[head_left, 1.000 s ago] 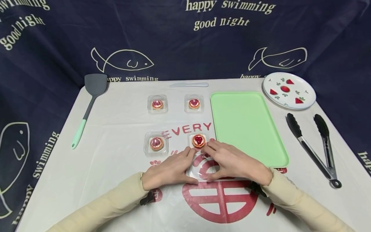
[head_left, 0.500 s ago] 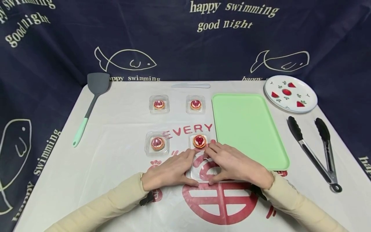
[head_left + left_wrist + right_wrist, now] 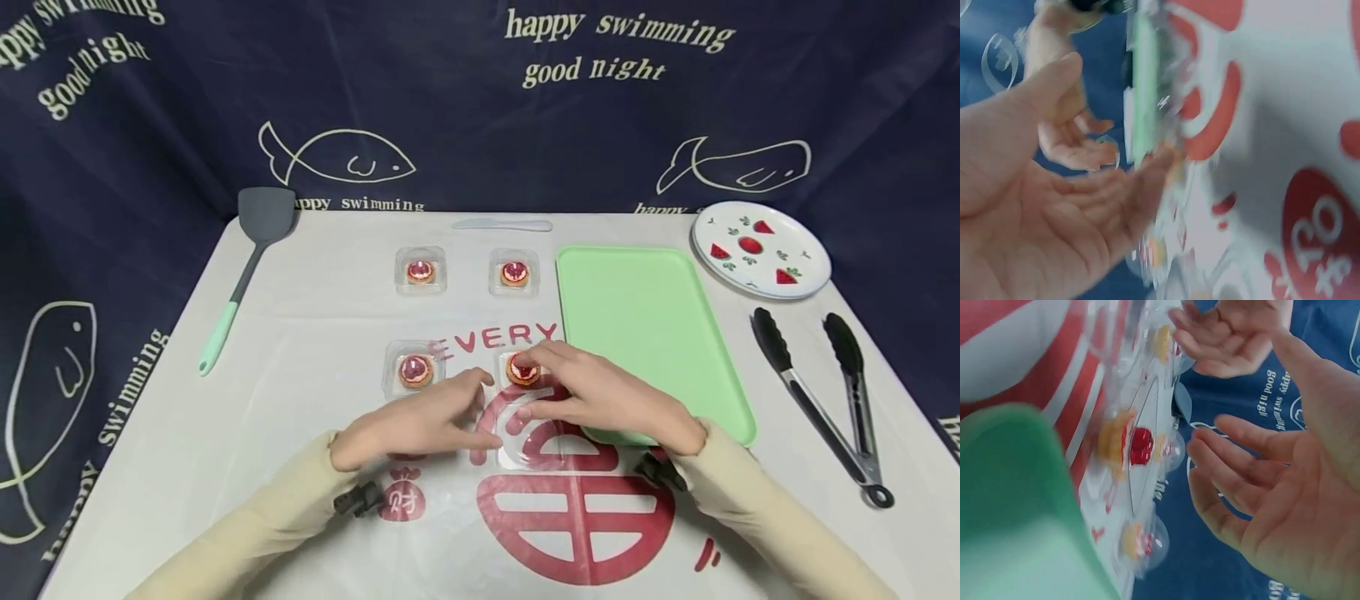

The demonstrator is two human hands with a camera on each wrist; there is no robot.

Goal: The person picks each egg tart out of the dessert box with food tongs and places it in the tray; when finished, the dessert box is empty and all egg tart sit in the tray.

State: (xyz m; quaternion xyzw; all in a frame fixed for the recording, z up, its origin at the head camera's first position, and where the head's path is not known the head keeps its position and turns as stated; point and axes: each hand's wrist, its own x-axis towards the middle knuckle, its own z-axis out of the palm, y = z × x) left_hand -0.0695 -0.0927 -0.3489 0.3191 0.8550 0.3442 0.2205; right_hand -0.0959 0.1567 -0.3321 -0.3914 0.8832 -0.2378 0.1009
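A small tart (image 3: 521, 372) with red topping sits in an uncovered clear plastic box; in the right wrist view the tart (image 3: 1115, 444) stands bare beside the raised rim. The box's clear domed lid (image 3: 534, 446) lies folded back on the near side. My right hand (image 3: 611, 396) hovers over the tart with loosely bent fingers, a gap showing between fingertips and tart in its wrist view. Left of the lid, my left hand (image 3: 416, 421) is held with fingers apart and nothing in them. Three more tarts sit in closed clear boxes, one (image 3: 415, 371) just beyond my left hand.
A light green tray (image 3: 637, 325) lies right of the boxes. Farther right are tongs (image 3: 825, 408) with black tips and a watermelon-patterned plate (image 3: 761, 250). A spatula (image 3: 255, 258) lies at the left, and a pale knife (image 3: 502, 225) near the back edge.
Both hands have come off the clear lid, which stays folded back. My left hand has drawn away to the left; my right hand has moved forward over the uncovered tart.
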